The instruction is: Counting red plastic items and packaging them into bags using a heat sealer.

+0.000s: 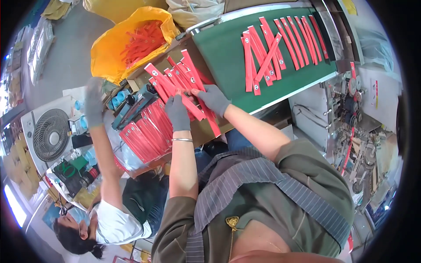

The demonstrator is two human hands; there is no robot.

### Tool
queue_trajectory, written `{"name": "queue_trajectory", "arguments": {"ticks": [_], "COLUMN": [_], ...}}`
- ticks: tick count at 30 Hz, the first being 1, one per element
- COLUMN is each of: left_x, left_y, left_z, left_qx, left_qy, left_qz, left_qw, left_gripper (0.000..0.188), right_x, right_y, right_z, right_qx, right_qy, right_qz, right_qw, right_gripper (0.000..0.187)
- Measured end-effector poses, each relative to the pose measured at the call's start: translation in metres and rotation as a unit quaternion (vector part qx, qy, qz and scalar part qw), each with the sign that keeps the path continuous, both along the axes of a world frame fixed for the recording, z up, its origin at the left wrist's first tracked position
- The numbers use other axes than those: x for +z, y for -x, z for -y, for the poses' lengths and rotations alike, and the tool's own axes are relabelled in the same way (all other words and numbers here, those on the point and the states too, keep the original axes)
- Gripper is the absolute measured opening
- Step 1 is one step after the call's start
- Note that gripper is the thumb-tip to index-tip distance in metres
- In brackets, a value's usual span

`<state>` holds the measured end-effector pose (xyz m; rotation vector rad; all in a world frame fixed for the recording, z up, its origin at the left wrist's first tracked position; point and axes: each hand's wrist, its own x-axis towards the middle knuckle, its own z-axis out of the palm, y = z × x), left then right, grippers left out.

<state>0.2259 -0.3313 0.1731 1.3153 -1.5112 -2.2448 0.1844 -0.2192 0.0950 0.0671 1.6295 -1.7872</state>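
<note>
While the left hand (pixel 177 115) and right hand (pixel 213 100) pinch red strips (pixel 209 115), others lie on the green belt (pixel 223 55) to their right.

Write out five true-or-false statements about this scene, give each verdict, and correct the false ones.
1. The gloved left hand and gloved right hand hold red strips. True.
2. The bracelet is worn on the right. False: the silver bracelet is worn on the left.
3. The yellow bag holds a pile of red strips. True.
4. Strips on the conveyor are blue. False: those on the green belt are red.
5. A co-worker in a white top is at the lower left. True.
</note>
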Motion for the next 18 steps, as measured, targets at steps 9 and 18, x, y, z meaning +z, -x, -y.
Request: {"name": "queue_trajectory", "arguments": {"ticks": [9,18], "left_x": [-0.009,-0.092], "left_y": [0.074,-0.009], "left_z": [0.130,0.075], "left_qx": [-0.044,-0.175], "left_qy": [0.044,-0.115], "left_qz": [0.016,0.089], "left_qw": [0.998,0.974], "left_gripper": [0.029,0.027], "right_x": [0.014,0.000], "right_y": [0.002,-0.001], "right_z": [0.008,0.049], "right_qx": [0.113,0.090], "right_qy": [-0.213,-0.132], "right_qz": [-0.064,0.066], "right_qw": [0.968,0.985], "right_gripper": [0.038,0.033]}}
